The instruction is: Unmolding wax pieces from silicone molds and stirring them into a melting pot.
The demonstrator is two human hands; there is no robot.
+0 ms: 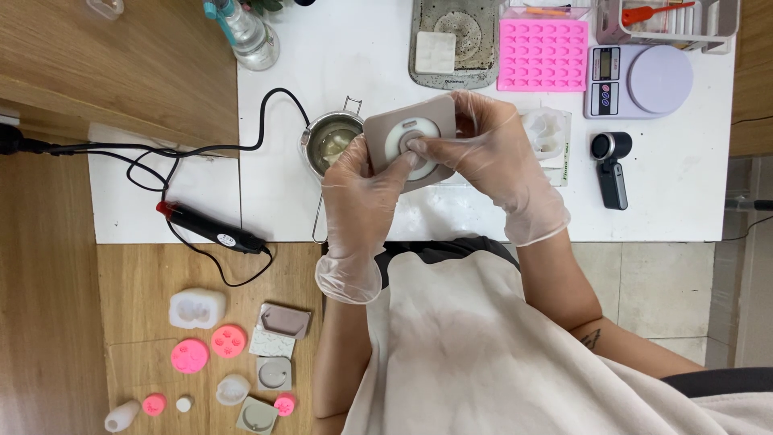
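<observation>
Both gloved hands are gripping one square taupe mould (408,135), which is being held just above the white table (354,48), right beside the one small metal pot (330,141). The left hand (358,189) is clasping the mould's lower left edge, thumb on its face; the right hand (491,157) is closing around the right edge, its fingers pressing on the pale round piece (412,145) sitting in the mould's ring-shaped hollow.

Taking the mould as the landmark: beyond it are lying one grey tray (455,40) and one pink silicone mould (543,55) with many small cavities. To its right are standing one lilac kitchen scale (640,79) and one small black device (612,165); just past the right hand one translucent white mould (547,133) is resting. To its far left one spray bottle (245,32) is standing, and one black corded tool (213,228) is lying lower left.

Below left of it, on the wooden floor (48,322), roughly a dozen small moulds are lying, four of them pink (190,355). Pale tiles (652,282) are showing under the table's right side.
</observation>
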